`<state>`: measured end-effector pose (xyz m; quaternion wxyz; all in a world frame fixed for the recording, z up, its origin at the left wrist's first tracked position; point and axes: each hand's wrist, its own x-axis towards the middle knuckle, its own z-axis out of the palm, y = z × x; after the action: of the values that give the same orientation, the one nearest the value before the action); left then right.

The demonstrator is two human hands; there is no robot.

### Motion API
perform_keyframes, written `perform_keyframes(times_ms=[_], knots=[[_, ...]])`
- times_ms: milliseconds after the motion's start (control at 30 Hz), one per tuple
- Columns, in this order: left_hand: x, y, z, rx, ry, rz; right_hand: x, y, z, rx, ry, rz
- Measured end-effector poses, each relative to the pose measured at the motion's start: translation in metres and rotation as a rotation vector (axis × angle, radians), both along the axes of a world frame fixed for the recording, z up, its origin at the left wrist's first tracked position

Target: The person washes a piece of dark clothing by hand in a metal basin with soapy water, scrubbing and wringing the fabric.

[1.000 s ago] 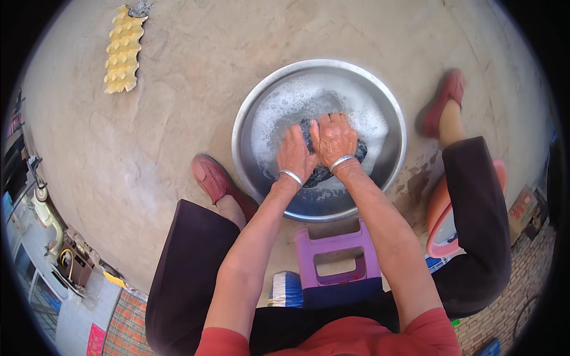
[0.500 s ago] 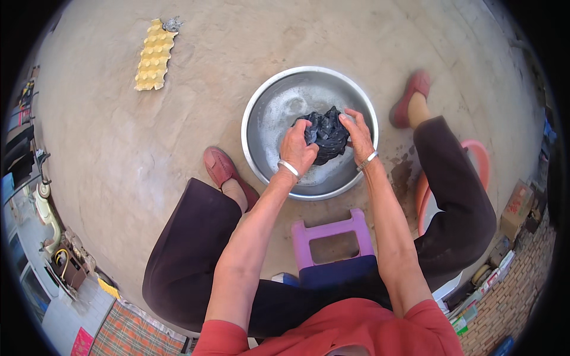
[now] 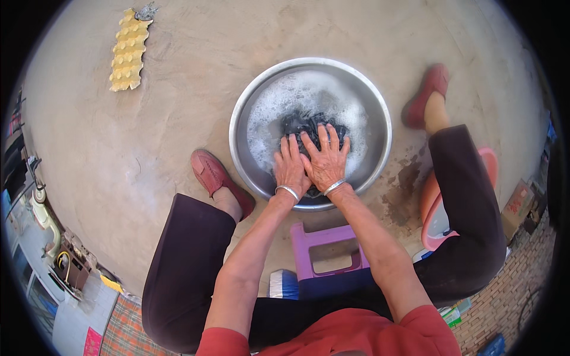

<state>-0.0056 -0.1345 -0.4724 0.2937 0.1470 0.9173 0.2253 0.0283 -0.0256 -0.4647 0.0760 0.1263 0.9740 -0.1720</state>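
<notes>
A metal basin [image 3: 373, 133] sits on the ground between my feet, with foamy water [image 3: 267, 110] in it. Dark wet cloth [image 3: 297, 123] lies partly under the water near the basin's middle. Both hands press down on it side by side, fingers stretched out and slightly spread. My left hand [image 3: 290, 169] is at the cloth's near left part. My right hand [image 3: 326, 161] rests flat on its middle, its thumb touching or overlapping the left hand. Neither hand grips anything. A silver bangle is on each wrist. The cloth's near part is mostly hidden by my hands.
A purple stool [image 3: 301, 249] stands just this side of the basin. By my right leg is a pink tub [image 3: 428, 228] with whitish liquid. My red shoes flank the basin. A yellow egg tray [image 3: 127, 53] lies far left. Wet patches mark the ground right of the basin.
The cloth, earlier held bunched between both hands above the basin, is now down in the water. My hands have come together and flattened onto it, and foam has spread around it.
</notes>
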Motion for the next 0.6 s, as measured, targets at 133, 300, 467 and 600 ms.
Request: perform_keyframes(times_ms=[133,300,467,600], knots=[[-0.012,0.003,-0.023,-0.025,-0.125,0.040,-0.026,0.012,-0.013,0.030,0.014,0.077],[-0.059,0.013,-0.014,0.092,-0.290,0.105,-0.082,0.029,-0.010,-0.104,-0.276,-0.012],[-0.072,0.030,0.029,0.074,-0.175,0.114,-0.097,0.067,-0.032,-0.577,-0.181,-0.486],[-0.052,0.039,0.070,0.117,0.164,-0.175,-0.072,0.106,-0.009,-0.888,0.000,-0.671]])
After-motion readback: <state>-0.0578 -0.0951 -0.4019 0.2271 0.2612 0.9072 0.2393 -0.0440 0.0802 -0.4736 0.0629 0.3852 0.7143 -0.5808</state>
